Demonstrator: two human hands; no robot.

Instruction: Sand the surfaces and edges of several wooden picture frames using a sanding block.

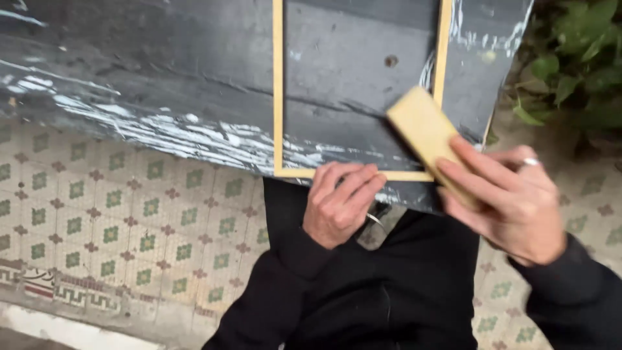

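Your left hand [341, 202] pins the thin wooden frame [278, 91] at the dark board's [162, 71] edge; your right hand [512, 198] grips a sanding block [424, 133] on its right rail; hard strokes could snap it.

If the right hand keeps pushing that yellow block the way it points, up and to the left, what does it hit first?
Most likely the right rail of the thin wooden frame: the block in the right hand already lies against it. Beyond is the dark painted board inside the frame. Depth is hard to judge.
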